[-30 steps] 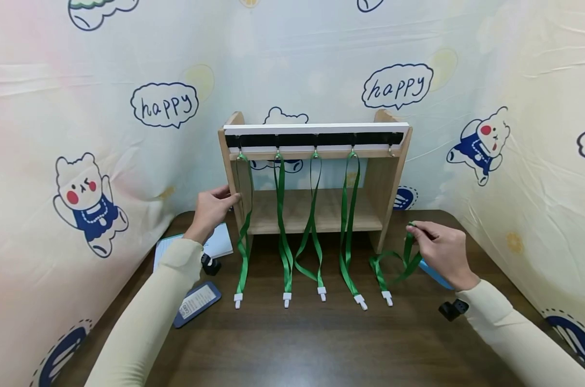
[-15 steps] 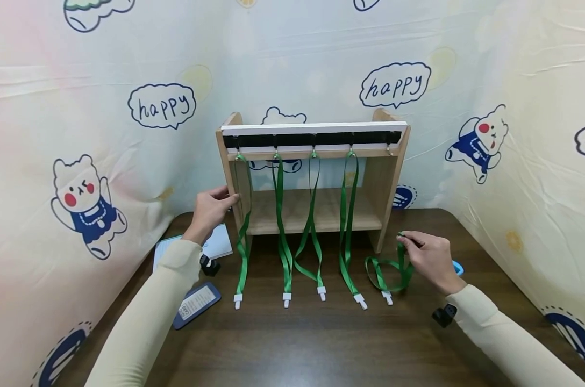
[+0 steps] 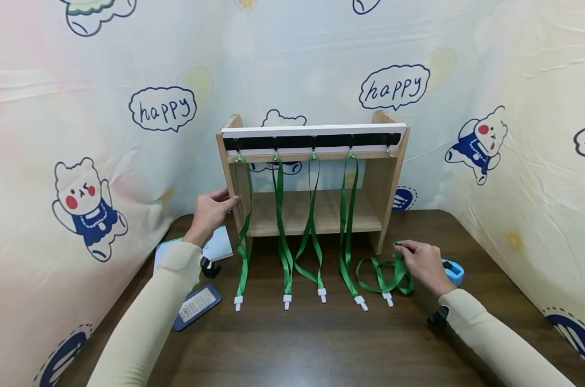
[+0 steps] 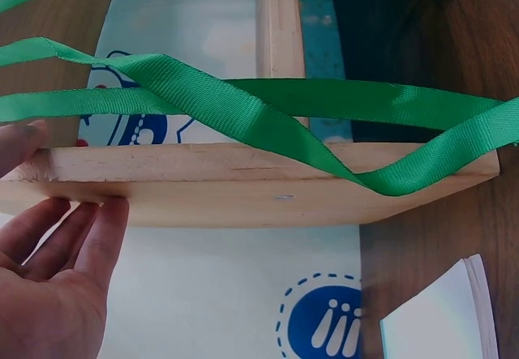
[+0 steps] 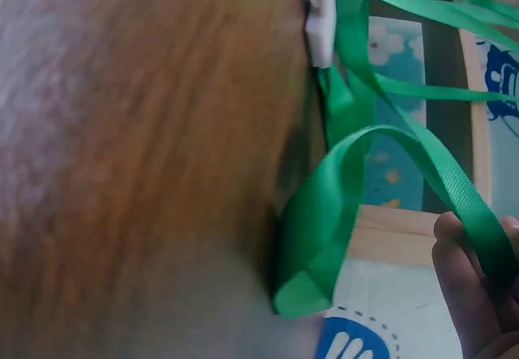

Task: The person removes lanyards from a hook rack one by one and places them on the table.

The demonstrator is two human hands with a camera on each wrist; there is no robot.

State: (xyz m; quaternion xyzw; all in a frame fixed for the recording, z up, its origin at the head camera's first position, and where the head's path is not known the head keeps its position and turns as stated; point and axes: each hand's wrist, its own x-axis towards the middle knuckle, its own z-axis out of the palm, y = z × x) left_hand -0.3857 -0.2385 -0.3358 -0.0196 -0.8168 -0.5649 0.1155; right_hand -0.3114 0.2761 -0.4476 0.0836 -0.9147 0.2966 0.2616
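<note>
Dark-brown wood makes up the worktop [image 3: 292,344]; toward its left edge lies a flat navy-blue case with a white label [image 3: 197,306], apparently out of both hands' way. Toward the right edge, a white plastic clip [image 3: 388,301] lies before the rack's right corner, ending a green ribbon lanyard [image 5: 324,197] whose strap the bare right hand [image 3: 422,263] pinches just above the wood, so the loop bows slackly between. Beside that hand sits a light-blue object [image 3: 454,272], partly hidden. Near the left edge rests a white-and-blue paper booklet [image 3: 219,243]. Beyond, the bare left hand [image 3: 210,212] grips the left side panel [image 4: 227,201] of a pale wooden rack [image 3: 379,199], thumb and fingers on opposite faces, probably to steady it. Four green ribbon lanyards [image 3: 280,212] hang from separate metal hooks [image 3: 388,151], which spaces them apart; the rightmost hook is bare. Pale printed cloth [image 3: 292,54] stands behind.
</note>
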